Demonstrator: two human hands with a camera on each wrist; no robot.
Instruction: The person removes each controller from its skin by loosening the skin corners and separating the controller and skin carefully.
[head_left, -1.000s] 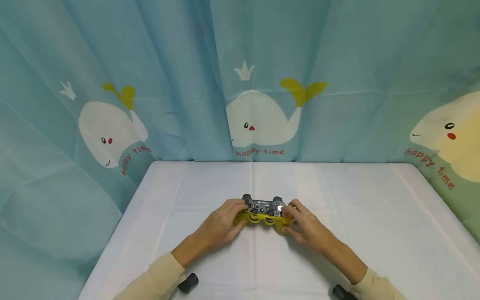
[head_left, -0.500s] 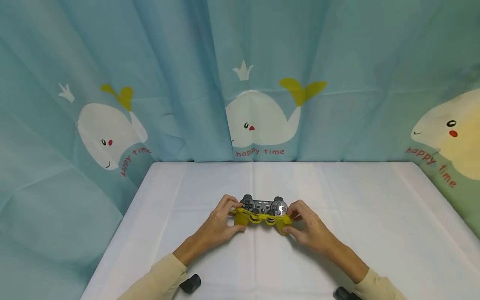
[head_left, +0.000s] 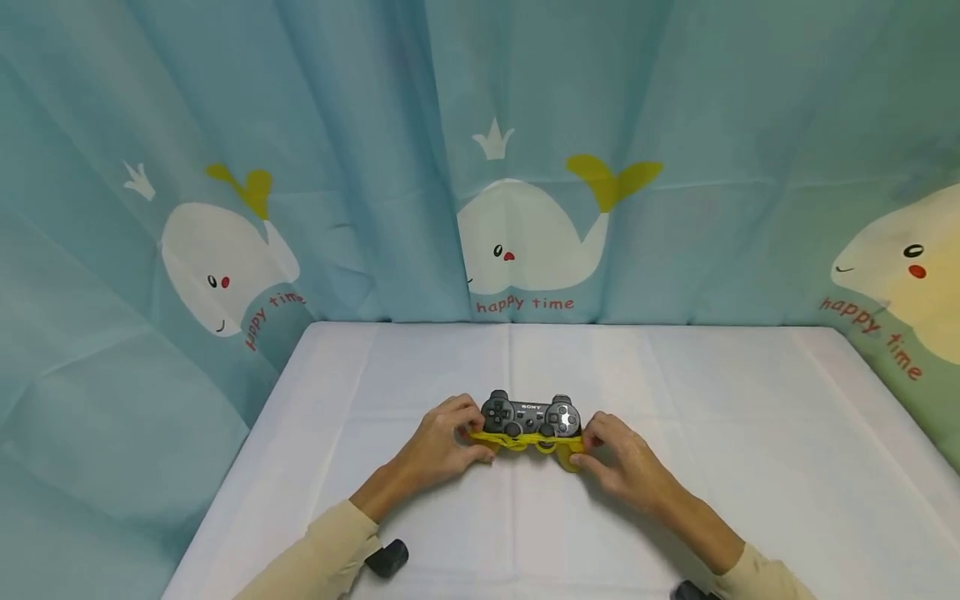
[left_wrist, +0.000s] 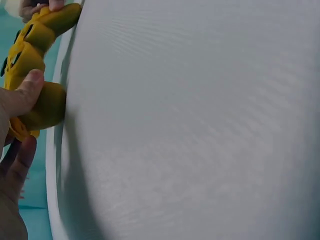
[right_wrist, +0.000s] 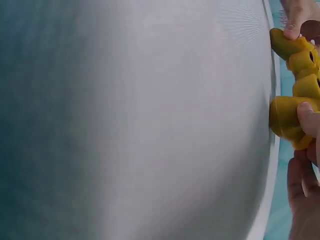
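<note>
A dark grey SONY game controller (head_left: 531, 409) stands near the middle of the table, its button face bare. Yellow, stretchy-looking silicone cover (head_left: 566, 454) wraps its two grips, and the cover's edge runs across just below the thumbsticks. At the left end, my left hand (head_left: 442, 442) pinches the cover, thumb low on the grip and fingers at the edge. My right hand (head_left: 626, 462) does the same at the right end. In the left wrist view the left thumb (left_wrist: 31, 90) presses on the covered grip; the right thumb (right_wrist: 307, 117) does likewise in the right wrist view.
A white cloth-covered table (head_left: 720, 400) lies under the hands. Behind and to the sides hang blue curtains (head_left: 360, 167) printed with white whales. A black device (head_left: 387, 558) sits at the left wrist, another (head_left: 692, 592) at the right.
The cover's edge has been drawn down a little, baring more of the controller's face. Both hands have shifted their fingers along the edge, staying at the two ends.
</note>
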